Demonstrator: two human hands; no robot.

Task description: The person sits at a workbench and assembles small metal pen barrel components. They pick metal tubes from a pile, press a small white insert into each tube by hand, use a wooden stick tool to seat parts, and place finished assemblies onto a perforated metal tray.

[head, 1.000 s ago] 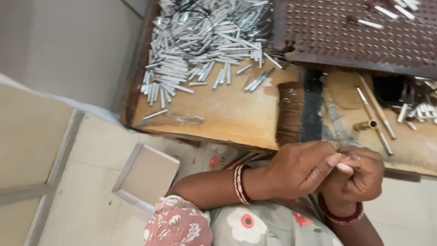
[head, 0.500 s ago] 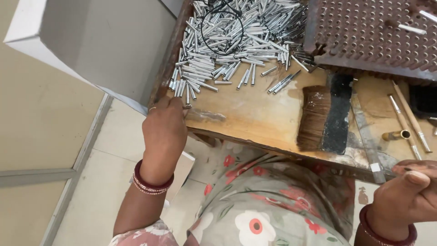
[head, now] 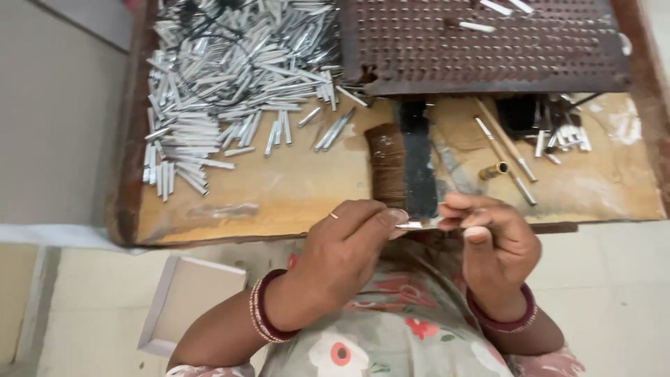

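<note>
Left hand (head: pixel 349 244) and right hand (head: pixel 492 244) pinch one metal tube (head: pixel 421 225).

hands (head: pixel 419 244) pinching metal tube (head: pixel 421 225), brush (head: pixel 405 167)

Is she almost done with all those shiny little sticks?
Not nearly. Only a few metal tubes lie on the brown peg board. Both hands, left hand and right hand, pinch one small metal piece between them. A big pile of tubes waits on the wooden tray.
</note>
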